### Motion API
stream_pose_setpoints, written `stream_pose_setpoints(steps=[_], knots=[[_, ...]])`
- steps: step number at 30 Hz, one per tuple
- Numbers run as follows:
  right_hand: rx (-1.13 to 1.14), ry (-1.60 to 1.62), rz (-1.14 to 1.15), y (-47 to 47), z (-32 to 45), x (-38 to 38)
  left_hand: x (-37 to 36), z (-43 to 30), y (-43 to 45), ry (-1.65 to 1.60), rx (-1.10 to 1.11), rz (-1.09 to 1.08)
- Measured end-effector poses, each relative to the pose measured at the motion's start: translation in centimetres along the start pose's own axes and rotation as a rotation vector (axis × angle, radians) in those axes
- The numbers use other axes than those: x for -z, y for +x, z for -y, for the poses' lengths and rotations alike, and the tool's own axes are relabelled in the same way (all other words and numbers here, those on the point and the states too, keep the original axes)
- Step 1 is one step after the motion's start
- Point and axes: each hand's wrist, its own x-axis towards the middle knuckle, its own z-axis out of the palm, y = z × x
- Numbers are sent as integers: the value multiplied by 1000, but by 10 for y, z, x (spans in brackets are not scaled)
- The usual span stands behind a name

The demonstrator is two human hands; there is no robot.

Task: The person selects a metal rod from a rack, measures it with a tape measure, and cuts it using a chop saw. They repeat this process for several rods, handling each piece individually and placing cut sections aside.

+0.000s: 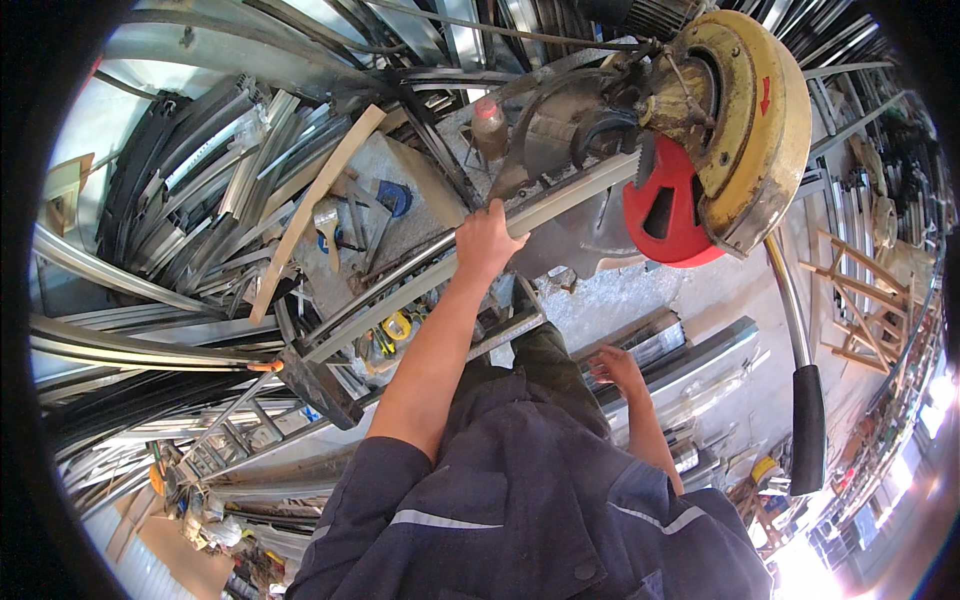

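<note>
My left hand (487,241) grips a long, light-coloured metal profile (574,196), which runs from the lower left up to the saw. Beyond it, at the upper right, stands a mitre saw with a worn yellow blade guard (772,112) and a red lower guard (667,217). Part of the toothed blade shows at the profile's right end; whether they touch, I cannot tell. Low at my right side, my right hand (616,369) is empty with its fingers apart and slightly bent. The saw's black handle grip (808,435) is farther right, and the hand does not touch it.
A bench (420,169) holds a paintbrush (328,229), a blue tape roll (394,197) and a bottle with a red cap (489,127). Piled metal profiles (247,172) fill the left. Boxed lengths (705,349) lie on the floor. A wooden frame (862,300) stands right.
</note>
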Motion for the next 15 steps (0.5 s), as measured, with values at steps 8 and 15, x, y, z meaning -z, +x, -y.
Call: stream_pose_setpoints(steps=[8,15], knots=[[-15,-13,-3,1,4,-2,-5,2,-1,-37,2,-32],[-19,-67,53,7,2,1,-9,5,-2,-31,-26,-83]])
